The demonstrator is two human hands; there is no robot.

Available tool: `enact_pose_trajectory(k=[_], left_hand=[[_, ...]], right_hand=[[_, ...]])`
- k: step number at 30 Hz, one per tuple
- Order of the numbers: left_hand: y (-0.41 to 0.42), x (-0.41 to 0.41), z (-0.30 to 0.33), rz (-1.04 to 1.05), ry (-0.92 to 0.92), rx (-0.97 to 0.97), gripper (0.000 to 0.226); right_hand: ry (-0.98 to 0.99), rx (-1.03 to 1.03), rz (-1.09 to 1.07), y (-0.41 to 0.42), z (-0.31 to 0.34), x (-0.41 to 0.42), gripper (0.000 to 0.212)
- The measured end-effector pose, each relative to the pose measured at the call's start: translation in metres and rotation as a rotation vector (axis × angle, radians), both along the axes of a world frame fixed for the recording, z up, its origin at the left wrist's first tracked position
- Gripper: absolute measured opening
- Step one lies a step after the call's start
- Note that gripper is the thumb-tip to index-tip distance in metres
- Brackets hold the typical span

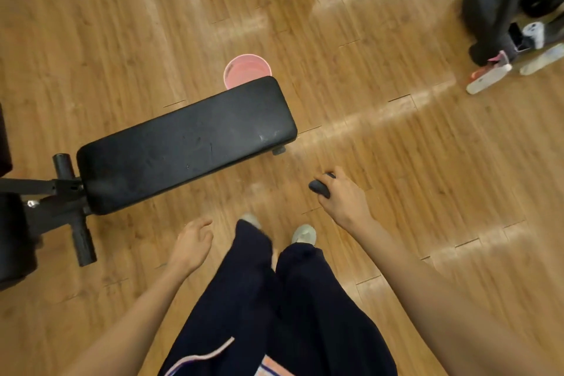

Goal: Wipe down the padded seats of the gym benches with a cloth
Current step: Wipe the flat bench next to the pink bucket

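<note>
A black padded bench seat (186, 143) runs from lower left to upper right across the wooden floor, with scuffs and pale marks on its surface. My right hand (343, 197) hangs to the right of the bench end, closed around a small dark object (319, 187) that looks like a bunched cloth; blur keeps me from being sure. My left hand (192, 243) hangs below the seat's near edge, fingers loosely curled and holding nothing. Neither hand touches the seat.
A pink bucket (247, 69) stands on the floor behind the bench's far end. The bench's black metal frame and pegs (68, 207) stick out at left. A pile of dark bags and pale shoes (515, 24) lies at upper right. My legs and shoes are at bottom centre.
</note>
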State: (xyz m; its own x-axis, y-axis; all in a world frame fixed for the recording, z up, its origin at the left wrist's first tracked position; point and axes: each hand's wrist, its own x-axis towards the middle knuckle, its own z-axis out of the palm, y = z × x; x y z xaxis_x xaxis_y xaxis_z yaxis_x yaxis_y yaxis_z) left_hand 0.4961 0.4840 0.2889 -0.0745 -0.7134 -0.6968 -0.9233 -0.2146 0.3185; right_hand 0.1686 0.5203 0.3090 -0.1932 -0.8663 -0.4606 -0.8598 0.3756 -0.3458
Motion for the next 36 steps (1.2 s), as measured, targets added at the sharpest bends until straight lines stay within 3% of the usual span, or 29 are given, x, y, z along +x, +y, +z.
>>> enact_pose_trajectory(k=[9, 21, 29, 36], left_hand=[[-0.085, -0.090, -0.030, 0.131, -0.020, 0.103, 0.040], [-0.262, -0.264, -0.023, 0.122, 0.137, 0.106, 0.039], [-0.328, -0.339, -0.023, 0.464, 0.116, 0.072, 0.040], [-0.326, -0.356, -0.022, 0.784, 0.071, 0.124, 0.037]], right_hand=[[-0.133, 0.054, -0.011, -0.108, -0.021, -0.076, 0.032], [-0.054, 0.238, -0.174, -0.202, -0.022, -0.255, 0.034], [-0.068, 0.249, 0.152, -0.366, -0.028, -0.325, 0.031], [-0.148, 0.174, 0.498, -0.514, -0.008, -0.306, 0.024]])
